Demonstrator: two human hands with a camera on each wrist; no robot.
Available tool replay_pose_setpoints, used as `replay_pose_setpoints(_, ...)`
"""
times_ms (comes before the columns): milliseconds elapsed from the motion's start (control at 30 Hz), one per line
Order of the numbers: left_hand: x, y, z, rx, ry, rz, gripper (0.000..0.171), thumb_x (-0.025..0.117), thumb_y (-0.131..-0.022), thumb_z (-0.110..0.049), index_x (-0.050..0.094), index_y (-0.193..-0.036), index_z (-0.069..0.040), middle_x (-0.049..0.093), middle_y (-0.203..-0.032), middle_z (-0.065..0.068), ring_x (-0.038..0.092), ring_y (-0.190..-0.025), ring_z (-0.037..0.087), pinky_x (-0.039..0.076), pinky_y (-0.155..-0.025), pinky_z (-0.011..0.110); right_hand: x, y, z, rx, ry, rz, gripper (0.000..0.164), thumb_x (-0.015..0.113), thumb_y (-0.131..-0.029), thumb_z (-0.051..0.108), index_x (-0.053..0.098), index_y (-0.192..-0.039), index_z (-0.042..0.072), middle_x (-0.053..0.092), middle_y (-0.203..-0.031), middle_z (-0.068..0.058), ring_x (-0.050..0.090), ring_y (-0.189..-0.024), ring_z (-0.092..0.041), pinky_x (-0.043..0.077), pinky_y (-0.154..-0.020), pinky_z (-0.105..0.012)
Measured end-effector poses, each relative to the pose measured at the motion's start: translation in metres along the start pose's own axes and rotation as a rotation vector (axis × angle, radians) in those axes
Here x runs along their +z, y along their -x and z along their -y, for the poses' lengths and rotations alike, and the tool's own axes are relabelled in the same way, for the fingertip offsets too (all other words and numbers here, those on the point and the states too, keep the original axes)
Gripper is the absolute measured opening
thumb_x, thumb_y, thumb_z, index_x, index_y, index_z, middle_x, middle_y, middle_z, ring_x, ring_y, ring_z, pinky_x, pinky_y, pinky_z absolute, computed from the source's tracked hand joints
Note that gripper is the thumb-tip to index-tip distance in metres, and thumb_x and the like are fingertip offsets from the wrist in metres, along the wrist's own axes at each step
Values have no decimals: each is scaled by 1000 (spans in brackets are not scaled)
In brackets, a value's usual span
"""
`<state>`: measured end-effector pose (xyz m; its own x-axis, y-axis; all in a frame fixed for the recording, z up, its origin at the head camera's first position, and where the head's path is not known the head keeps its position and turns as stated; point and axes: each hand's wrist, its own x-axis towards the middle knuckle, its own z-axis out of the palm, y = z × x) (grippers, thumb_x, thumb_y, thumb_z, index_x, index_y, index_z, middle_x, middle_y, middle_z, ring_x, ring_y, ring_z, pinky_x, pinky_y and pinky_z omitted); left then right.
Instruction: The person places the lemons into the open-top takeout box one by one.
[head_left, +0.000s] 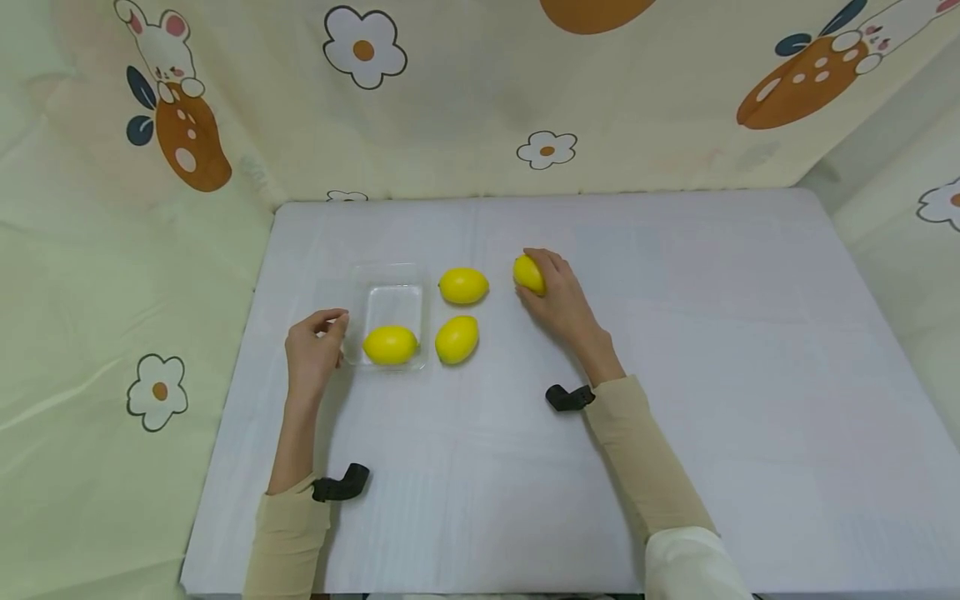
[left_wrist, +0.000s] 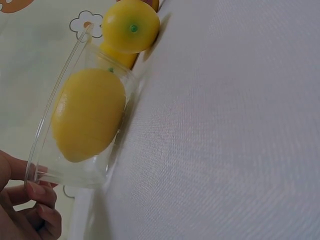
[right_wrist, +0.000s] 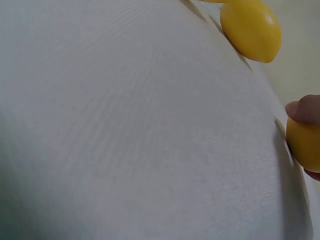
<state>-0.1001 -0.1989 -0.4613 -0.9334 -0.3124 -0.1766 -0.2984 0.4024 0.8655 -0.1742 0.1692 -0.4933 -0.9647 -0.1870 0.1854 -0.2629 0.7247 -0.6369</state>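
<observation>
A clear plastic box (head_left: 372, 317) stands on the left part of the table with one lemon (head_left: 391, 345) lying in its near end. My left hand (head_left: 313, 348) pinches the box's left rim between thumb and fingers, as the left wrist view also shows at the rim (left_wrist: 31, 172). To the right of the box lie two loose lemons, a farther one (head_left: 463, 286) and a nearer one (head_left: 457, 340). Farther right, my right hand (head_left: 558, 302) grips another lemon (head_left: 528, 274), its fingers curled over the far side and the thumb on the near side.
A white-covered table (head_left: 510, 475) holds everything, and its surface stretches to the right of my right arm. Behind it and at the sides hangs a patterned cloth (head_left: 450, 125). A black wrist camera (head_left: 341, 483) sits on the left wrist, another (head_left: 569, 398) on the right.
</observation>
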Motion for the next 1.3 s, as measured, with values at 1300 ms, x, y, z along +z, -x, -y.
replay_pose_setpoints(1300, 0, -1, 0, 15, 5, -1, 29, 63, -102, -20, 73, -122, -2, 58, -90, 8, 47, -40, 6, 44, -44, 18, 17, 18, 102, -393, -157, 9, 58, 76, -93, 16, 51, -144, 3, 56, -141, -16, 58, -126, -31, 52, -107, -41)
